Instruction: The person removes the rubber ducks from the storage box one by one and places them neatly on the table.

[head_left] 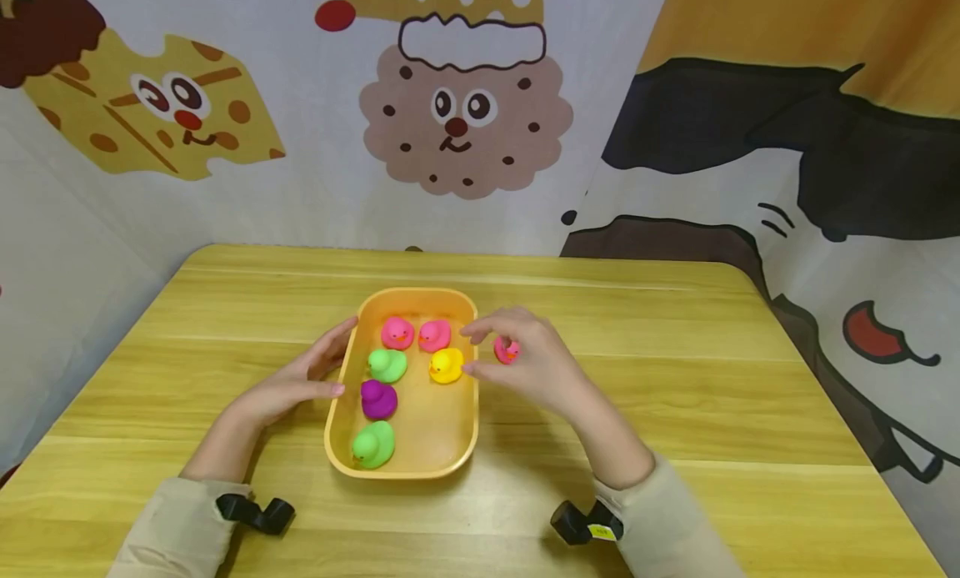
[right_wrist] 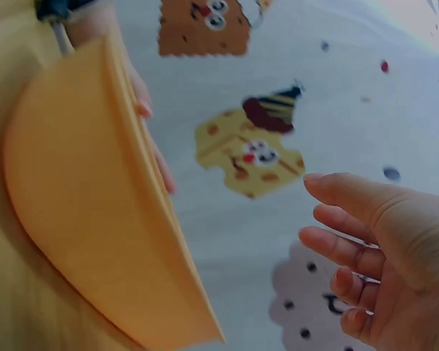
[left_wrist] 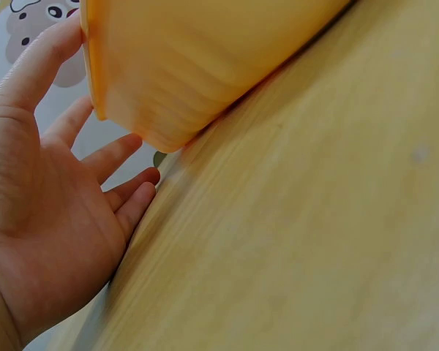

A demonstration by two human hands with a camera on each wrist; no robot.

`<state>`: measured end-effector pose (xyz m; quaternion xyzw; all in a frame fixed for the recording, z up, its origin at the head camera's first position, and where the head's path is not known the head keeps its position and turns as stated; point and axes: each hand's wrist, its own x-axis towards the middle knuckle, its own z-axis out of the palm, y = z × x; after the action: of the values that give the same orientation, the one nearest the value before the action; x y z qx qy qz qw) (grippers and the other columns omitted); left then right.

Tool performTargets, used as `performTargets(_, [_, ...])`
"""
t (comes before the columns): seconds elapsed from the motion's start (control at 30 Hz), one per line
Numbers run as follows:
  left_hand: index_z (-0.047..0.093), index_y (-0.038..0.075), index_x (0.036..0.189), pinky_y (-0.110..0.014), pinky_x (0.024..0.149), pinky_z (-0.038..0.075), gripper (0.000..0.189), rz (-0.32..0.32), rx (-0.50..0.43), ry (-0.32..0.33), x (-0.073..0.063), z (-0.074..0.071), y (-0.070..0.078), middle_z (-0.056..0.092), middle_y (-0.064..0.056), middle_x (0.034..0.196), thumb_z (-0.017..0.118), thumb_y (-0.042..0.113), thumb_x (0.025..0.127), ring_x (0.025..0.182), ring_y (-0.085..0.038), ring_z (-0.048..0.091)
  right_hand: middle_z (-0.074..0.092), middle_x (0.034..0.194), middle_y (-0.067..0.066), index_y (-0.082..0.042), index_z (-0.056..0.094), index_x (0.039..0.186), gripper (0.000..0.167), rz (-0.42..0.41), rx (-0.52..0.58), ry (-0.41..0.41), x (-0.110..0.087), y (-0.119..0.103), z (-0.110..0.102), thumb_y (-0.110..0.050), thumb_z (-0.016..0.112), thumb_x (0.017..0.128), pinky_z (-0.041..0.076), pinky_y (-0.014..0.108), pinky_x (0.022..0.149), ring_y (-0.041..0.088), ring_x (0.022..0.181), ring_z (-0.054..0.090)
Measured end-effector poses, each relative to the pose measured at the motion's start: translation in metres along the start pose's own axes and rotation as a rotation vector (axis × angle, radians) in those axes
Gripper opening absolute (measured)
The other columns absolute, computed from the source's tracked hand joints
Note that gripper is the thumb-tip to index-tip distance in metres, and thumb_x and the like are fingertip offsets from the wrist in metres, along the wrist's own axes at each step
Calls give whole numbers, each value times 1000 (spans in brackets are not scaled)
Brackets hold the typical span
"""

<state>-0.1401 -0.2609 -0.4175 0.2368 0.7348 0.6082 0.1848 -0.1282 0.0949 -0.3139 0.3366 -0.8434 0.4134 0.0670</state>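
"Pale sleeves (head_left: 168, 532) lie foremost, each with a black wrist unit (head_left: 276, 517). What encloses the scene?"

"One printed backdrop (head_left: 300, 219) of cartoon faces, then a wood-grained desk (head_left: 675, 328) with rounded far corners."

"And the orange tub (head_left: 435, 432)?"

"Upright on the desk, long axis pointing away from the wearer, presumably so that each hand reaches one side."

"How do the hands differ?"

"Left hand (head_left: 281, 386): extended, spread fingers touch the tub's wall and rim, apparently to steady it. Right hand (head_left: 536, 361): above the opposite rim, thumb and fingers apart, nothing between them."

"Where are the ducks?"

"Within the tub: two pink ducks (head_left: 397, 333) at the far end; a green duck (head_left: 387, 366), a purple duck (head_left: 379, 400) and a second green duck (head_left: 375, 444) down the left; a yellow duck (head_left: 446, 366) at right. One loose pink duck (head_left: 506, 353) is on the desk outside, partly hidden by the right hand."
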Motion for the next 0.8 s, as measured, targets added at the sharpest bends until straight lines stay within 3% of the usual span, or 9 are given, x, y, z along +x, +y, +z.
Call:
performTargets(0.17, [9,21,155,-42,102,29,85,-4,-5,1,-1,1,1,12,-22,155,63,13,90,138,-43,14,63,91,-11,-14,72,105,33,2,3,-59,-2,-12,18,-21,83,75,44,31,69,10,80,49])
performTargets(0.33, [9,21,155,-38,101,29,84,-3,-7,0,-1,1,0,12,-22,155,62,13,91,138,-43,14,64,94,-11,-16,72,107,34,2,10,-125,-3,-21,35,-24,83,76,45,29,75,7,88,52])
performTargets(0.57, [9,22,155,-34,100,32,84,3,-11,-3,-1,2,-1,12,-21,156,62,11,91,138,-43,14,65,90,-8,-14,73,106,33,-135,-45,-192,-3,-24,63,-22,83,75,42,21,74,8,85,54])
performTargets(0.8, [10,25,155,-34,100,32,84,-3,-27,1,-1,3,1,13,-20,156,62,11,91,138,-41,15,67,108,-11,-17,72,108,34,-120,-122,-340,0,-28,80,-29,81,78,40,19,85,4,96,56])
